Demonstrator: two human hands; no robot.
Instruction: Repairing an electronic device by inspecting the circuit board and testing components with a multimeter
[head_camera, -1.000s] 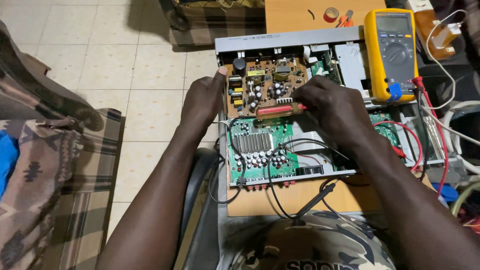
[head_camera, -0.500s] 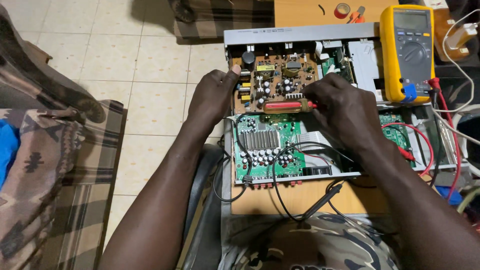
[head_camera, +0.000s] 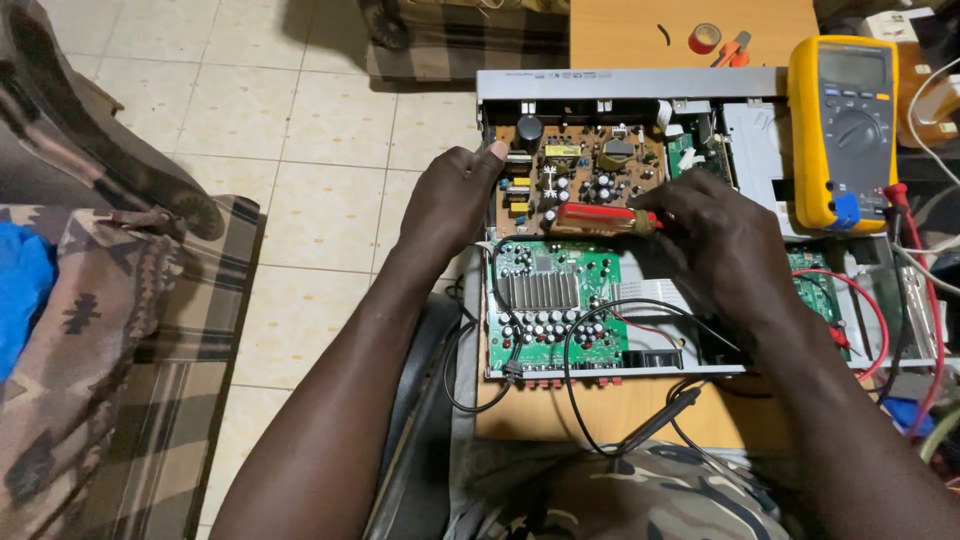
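An opened electronic device (head_camera: 620, 85) with a grey metal case lies on a wooden table. Inside are a brown circuit board (head_camera: 585, 180) at the back and a green circuit board (head_camera: 550, 300) with a finned heat sink in front. My left hand (head_camera: 450, 205) grips the left edge of the case beside the brown board. My right hand (head_camera: 715, 245) holds a red test probe (head_camera: 595, 218) lying across the front edge of the brown board. A yellow multimeter (head_camera: 842, 130) rests on the device's right side, with red leads trailing down.
A black probe and its cable (head_camera: 650, 420) lie on the table's near edge (head_camera: 560, 415). A red tape roll (head_camera: 704, 38) and orange tool sit at the back. Patterned sofa cushions (head_camera: 110, 330) stand to the left over tiled floor. Cables clutter the right side.
The view has shifted slightly, so the device sits lower in frame. My right hand has slid the red probe leftwards along the brown board. My left hand stays on the case edge.
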